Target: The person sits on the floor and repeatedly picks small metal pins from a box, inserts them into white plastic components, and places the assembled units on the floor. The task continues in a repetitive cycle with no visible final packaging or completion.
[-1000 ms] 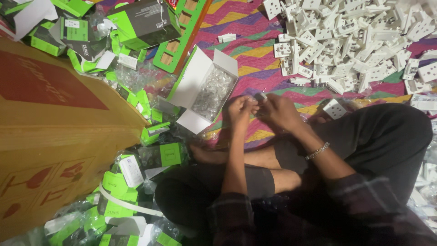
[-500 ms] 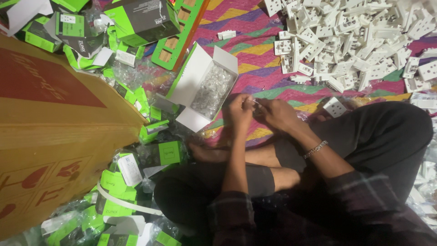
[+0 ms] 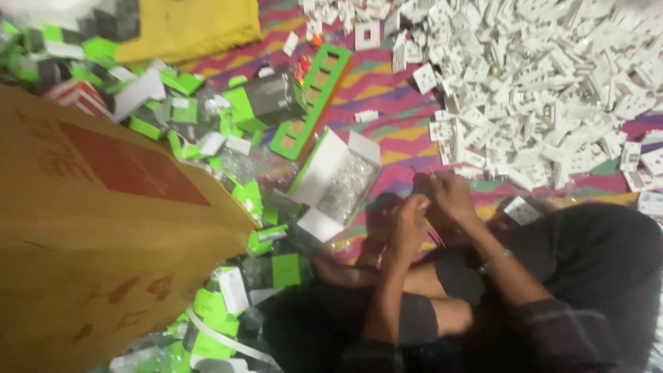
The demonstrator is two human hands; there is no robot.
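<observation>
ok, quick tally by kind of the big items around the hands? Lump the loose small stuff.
Hands: 2 (left hand, right hand)
Open white box of shiny bits: 1
Yellow-brown carton: 1
Green frame with square openings: 1
Heap of white plastic parts: 1, pieces too many to count
Bracelet: 1
Total: 7

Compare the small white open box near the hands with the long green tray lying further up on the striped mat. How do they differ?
The white open box is squat, with flaps spread and small clear pieces heaped inside; the green tray is long, flat and narrow, split into a row of square compartments. The box lies close beside the left hand and right hand; the tray lies further off. Both rest on the striped mat.
</observation>
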